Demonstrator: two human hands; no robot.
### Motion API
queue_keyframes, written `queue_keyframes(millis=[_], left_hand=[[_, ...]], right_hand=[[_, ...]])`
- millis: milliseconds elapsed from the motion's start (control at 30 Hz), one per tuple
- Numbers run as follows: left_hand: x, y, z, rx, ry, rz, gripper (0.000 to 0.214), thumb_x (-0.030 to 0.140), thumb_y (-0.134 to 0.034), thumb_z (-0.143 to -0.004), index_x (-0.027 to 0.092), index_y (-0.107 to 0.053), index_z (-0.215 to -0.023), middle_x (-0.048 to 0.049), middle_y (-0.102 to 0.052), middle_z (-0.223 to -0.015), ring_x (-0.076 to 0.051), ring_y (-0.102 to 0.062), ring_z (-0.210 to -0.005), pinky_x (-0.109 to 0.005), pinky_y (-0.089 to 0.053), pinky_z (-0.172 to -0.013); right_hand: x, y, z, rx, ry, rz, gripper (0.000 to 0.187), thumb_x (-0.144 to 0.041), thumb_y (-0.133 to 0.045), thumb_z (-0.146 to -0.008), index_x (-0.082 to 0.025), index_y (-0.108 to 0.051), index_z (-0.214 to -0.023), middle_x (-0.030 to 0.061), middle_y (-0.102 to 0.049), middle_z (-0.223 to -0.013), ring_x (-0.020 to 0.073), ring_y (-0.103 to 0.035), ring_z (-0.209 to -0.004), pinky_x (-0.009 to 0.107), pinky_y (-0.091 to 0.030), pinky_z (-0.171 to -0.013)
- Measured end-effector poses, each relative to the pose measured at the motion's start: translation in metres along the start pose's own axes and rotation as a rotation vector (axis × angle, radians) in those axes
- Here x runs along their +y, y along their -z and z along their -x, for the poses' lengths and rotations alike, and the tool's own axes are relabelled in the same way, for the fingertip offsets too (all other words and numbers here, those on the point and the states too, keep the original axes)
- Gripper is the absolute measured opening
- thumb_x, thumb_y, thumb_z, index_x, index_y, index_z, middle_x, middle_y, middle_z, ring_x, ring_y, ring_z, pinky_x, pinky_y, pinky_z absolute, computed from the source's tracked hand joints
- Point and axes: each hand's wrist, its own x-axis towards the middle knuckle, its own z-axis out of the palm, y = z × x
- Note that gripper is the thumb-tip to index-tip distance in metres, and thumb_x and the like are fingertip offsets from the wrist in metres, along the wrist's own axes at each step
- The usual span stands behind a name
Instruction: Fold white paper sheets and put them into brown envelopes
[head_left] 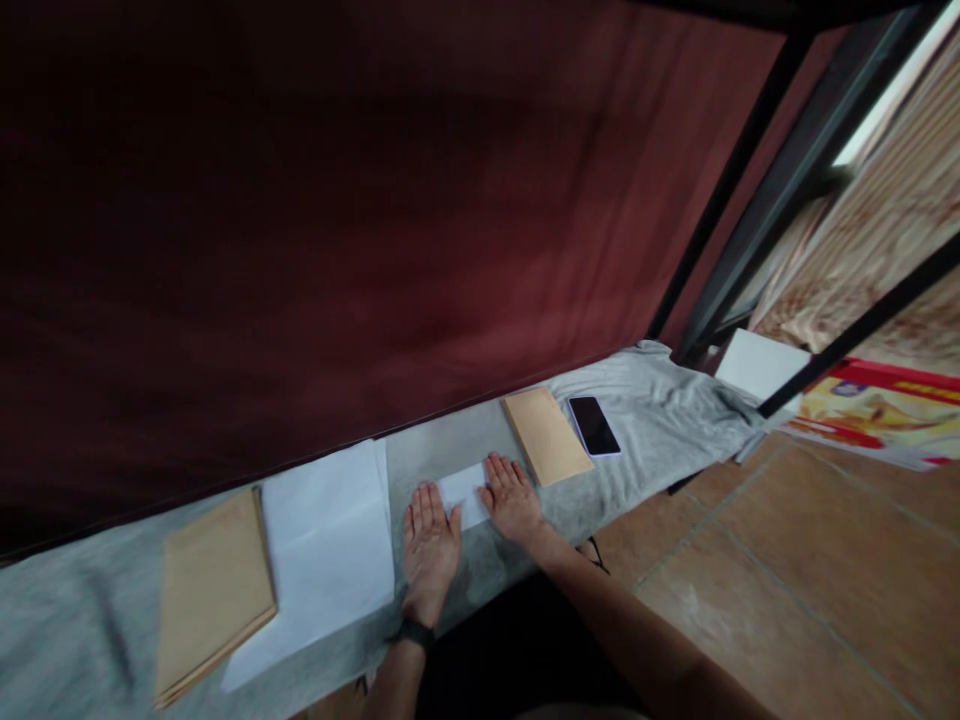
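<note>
At the far left, grey cloth point(64, 620) covers the table point(439, 440), with a dark red hanging point(337, 230) behind its full length. On the cloth we see a brown paper stack point(215, 590), several layers showing along its lower edge. It overlaps the left part of some large white sheets point(330, 540), the top one lightly creased across.

Next comes our left hand point(430, 535), a dark band point(415, 634) around its wrist. It lies palm down, its grip apart and flat, the thumb held away from the fingers, at the left end of a small white paper strip point(463, 490). That strip lies on the cloth between our hands. Our right hand point(512, 500) presses flat at its other end, grip likewise apart, thumb over the paper.

Just beyond our right fingertips lies a brown packet point(547, 435), and close beside it a dark-screened phone point(595, 427). Further right, the cloth bunches into wrinkles; past it we find a white panel point(761, 365) and a red-and-yellow box point(881, 410) above the tiled floor point(720, 580).
</note>
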Motion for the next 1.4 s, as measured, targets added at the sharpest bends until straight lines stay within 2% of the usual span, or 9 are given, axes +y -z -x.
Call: queue_keyframes(millis=[167,367,500,600,833,1000,1133,1233,1400], left_hand=[[-0.003,0.002,0.018,0.036,0.037,0.046,0.064,0.040,-0.029,-0.100,0.002,-0.034,-0.152,-0.0228,-0.040,-0.156,-0.030,-0.033,-0.149,-0.051,-0.026,-0.122],[-0.004,0.009,0.036,0.093,0.038,0.080,0.059,0.029,-0.029,-0.099,0.004,-0.037,-0.151,-0.0223,-0.044,-0.154,-0.030,-0.037,-0.147,-0.053,-0.029,-0.120],[-0.007,0.018,0.036,0.065,0.024,0.106,0.056,0.026,-0.032,-0.097,0.003,-0.044,-0.147,-0.0227,-0.050,-0.149,-0.030,-0.042,-0.143,-0.053,-0.032,-0.119],[-0.009,0.023,0.035,0.033,0.020,0.148,0.053,0.026,-0.035,-0.097,0.008,-0.050,-0.144,-0.0193,-0.054,-0.147,-0.029,-0.046,-0.141,-0.052,-0.035,-0.118],[-0.009,0.026,0.034,-0.001,0.057,0.251,0.049,0.024,-0.039,-0.094,0.010,-0.058,-0.137,-0.0185,-0.055,-0.146,-0.029,-0.046,-0.140,-0.052,-0.036,-0.117],[-0.007,0.032,0.028,-0.017,0.191,0.527,0.044,0.026,-0.043,-0.092,0.015,-0.063,-0.129,-0.0142,-0.062,-0.138,-0.028,-0.053,-0.130,-0.049,-0.039,-0.115],[-0.002,0.033,0.015,-0.025,0.323,0.588,0.046,0.026,-0.048,-0.088,0.012,-0.060,-0.130,-0.0168,-0.065,-0.127,-0.029,-0.057,-0.123,-0.049,-0.042,-0.110],[-0.001,0.030,0.002,-0.062,0.437,0.650,0.048,0.022,-0.056,-0.081,0.009,-0.061,-0.127,-0.0161,-0.071,-0.107,-0.031,-0.064,-0.109,-0.049,-0.048,-0.100],[-0.005,0.025,-0.013,-0.114,0.610,0.837,0.047,0.015,-0.063,-0.071,0.013,-0.065,-0.118,-0.0056,-0.071,-0.078,-0.025,-0.070,-0.079,-0.039,-0.053,-0.078]], right_hand=[[0.000,-0.003,0.000,-0.016,-0.003,0.019,0.057,-0.039,-0.034,-0.106,-0.008,-0.039,-0.153,0.0131,-0.039,-0.157,0.0271,-0.037,-0.145,0.045,-0.026,-0.120],[0.001,-0.003,0.000,-0.033,-0.014,0.008,0.057,-0.036,-0.036,-0.105,-0.008,-0.038,-0.154,0.0142,-0.037,-0.158,0.0270,-0.036,-0.146,0.046,-0.025,-0.120],[0.000,0.000,0.000,-0.024,-0.020,-0.026,0.057,-0.035,-0.037,-0.104,-0.008,-0.037,-0.154,0.0151,-0.039,-0.157,0.0272,-0.035,-0.146,0.047,-0.025,-0.119],[-0.002,0.003,0.001,-0.019,-0.023,-0.033,0.056,-0.034,-0.036,-0.104,-0.008,-0.038,-0.154,0.0152,-0.039,-0.157,0.0272,-0.035,-0.146,0.046,-0.025,-0.119],[-0.002,0.004,0.001,-0.011,-0.017,-0.033,0.056,-0.034,-0.036,-0.104,-0.008,-0.038,-0.154,0.0157,-0.041,-0.156,0.0276,-0.037,-0.145,0.047,-0.025,-0.119],[-0.002,0.003,0.001,-0.038,-0.029,-0.019,0.056,-0.035,-0.036,-0.105,-0.007,-0.037,-0.154,0.0157,-0.039,-0.157,0.0282,-0.033,-0.147,0.046,-0.024,-0.119],[-0.002,0.004,0.002,-0.031,-0.024,-0.025,0.057,-0.034,-0.036,-0.105,-0.007,-0.035,-0.155,0.0154,-0.038,-0.157,0.0281,-0.033,-0.147,0.046,-0.023,-0.120],[-0.003,0.005,0.002,-0.020,-0.016,-0.027,0.056,-0.034,-0.036,-0.105,-0.007,-0.037,-0.154,0.0147,-0.039,-0.157,0.0283,-0.034,-0.147,0.045,-0.023,-0.120],[-0.002,0.006,0.000,-0.017,-0.016,-0.025,0.056,-0.033,-0.039,-0.104,-0.006,-0.039,-0.153,0.0156,-0.039,-0.157,0.0292,-0.035,-0.146,0.046,-0.024,-0.120]])
